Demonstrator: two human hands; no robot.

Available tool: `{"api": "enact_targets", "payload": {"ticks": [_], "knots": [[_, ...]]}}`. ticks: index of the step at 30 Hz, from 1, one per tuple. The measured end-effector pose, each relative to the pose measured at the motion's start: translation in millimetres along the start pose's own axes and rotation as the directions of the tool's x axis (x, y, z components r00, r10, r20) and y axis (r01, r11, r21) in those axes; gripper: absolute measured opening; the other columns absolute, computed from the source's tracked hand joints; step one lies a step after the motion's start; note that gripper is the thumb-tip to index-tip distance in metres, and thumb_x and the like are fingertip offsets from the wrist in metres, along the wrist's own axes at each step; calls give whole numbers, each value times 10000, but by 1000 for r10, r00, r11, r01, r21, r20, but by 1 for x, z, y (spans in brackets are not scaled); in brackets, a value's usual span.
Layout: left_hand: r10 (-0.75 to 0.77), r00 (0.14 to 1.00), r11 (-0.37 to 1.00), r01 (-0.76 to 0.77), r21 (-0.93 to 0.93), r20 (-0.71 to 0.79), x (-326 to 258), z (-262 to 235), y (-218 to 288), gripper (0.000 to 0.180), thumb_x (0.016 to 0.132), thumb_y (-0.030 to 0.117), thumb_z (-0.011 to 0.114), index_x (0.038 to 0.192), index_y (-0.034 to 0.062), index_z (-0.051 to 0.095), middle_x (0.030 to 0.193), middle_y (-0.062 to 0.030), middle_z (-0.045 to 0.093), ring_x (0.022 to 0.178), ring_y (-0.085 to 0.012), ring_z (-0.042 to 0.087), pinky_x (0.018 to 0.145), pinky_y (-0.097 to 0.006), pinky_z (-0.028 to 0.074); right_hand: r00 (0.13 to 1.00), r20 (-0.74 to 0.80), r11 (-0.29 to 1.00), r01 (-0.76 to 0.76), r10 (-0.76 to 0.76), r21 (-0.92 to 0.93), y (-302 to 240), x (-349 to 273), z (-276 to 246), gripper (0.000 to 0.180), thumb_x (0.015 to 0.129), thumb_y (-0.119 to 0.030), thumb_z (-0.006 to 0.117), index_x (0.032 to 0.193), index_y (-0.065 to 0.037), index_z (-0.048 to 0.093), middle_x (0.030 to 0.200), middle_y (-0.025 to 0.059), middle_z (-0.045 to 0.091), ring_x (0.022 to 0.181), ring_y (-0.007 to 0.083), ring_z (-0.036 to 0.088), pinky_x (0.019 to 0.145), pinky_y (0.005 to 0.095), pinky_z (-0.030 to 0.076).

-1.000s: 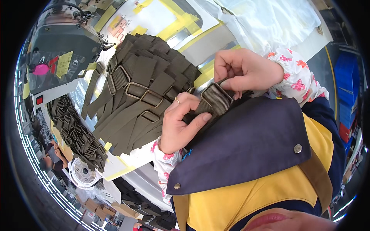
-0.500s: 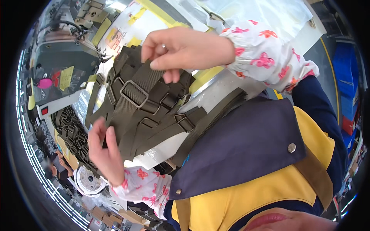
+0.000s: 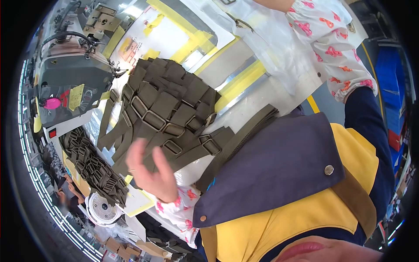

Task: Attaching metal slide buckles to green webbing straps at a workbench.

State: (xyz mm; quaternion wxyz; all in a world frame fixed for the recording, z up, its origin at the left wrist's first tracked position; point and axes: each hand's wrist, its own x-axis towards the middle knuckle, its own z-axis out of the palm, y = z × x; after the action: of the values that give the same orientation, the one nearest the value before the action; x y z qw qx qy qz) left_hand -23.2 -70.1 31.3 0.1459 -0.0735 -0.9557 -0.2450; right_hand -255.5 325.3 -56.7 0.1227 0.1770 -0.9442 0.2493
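Note:
A thick stack of dark olive webbing straps [image 3: 174, 89] lies on the worktable, with metal slide buckles [image 3: 155, 120] along its near side. My left hand [image 3: 152, 172] is just in front of the stack, thumb and fingers apart, holding nothing. Whether its fingertips touch the straps I cannot tell. Only a small part of my right hand [image 3: 276, 3] shows at the top edge; its fingers are out of the picture. A longer olive strap [image 3: 244, 133] runs along the table's edge beside my apron [image 3: 275, 161].
A grey machine [image 3: 74, 72] stands at the left. Beyond the near-left edge hang more buckled straps [image 3: 89, 159], near a white fan [image 3: 104, 208]. Clear plastic sheeting [image 3: 279, 48] and yellow tape [image 3: 246, 83] cover parts of the table. Blue bins [image 3: 389, 83] stand far right. Another person [image 3: 70, 192] is at the far left.
My right hand has let go of the buckled strap above the stack and moved up and right, almost out of view. My left hand has shifted right and slightly down.

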Motion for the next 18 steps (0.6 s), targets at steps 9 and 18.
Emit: {"api": "enact_targets", "payload": {"ticks": [9,18], "knots": [[461,655,859,-160,-487,598,-2,65,55,489,681,85,691,1130,29,505,1038,-121,546,927,-267,551,770,-333,471,989,-148,994,6,-23,-111,-33,19,35,247,714,-255,612,785,-19,593,740,145,616,695,310,599,614,379,468],[403,687,910,-228,-346,605,-25,58,46,420,709,0,607,1114,52,512,989,-89,550,857,-262,559,701,-327,484,985,-10,985,-171,171,-21,-42,21,11,235,706,-243,616,776,-20,594,727,144,614,675,301,595,607,375,465]]}}
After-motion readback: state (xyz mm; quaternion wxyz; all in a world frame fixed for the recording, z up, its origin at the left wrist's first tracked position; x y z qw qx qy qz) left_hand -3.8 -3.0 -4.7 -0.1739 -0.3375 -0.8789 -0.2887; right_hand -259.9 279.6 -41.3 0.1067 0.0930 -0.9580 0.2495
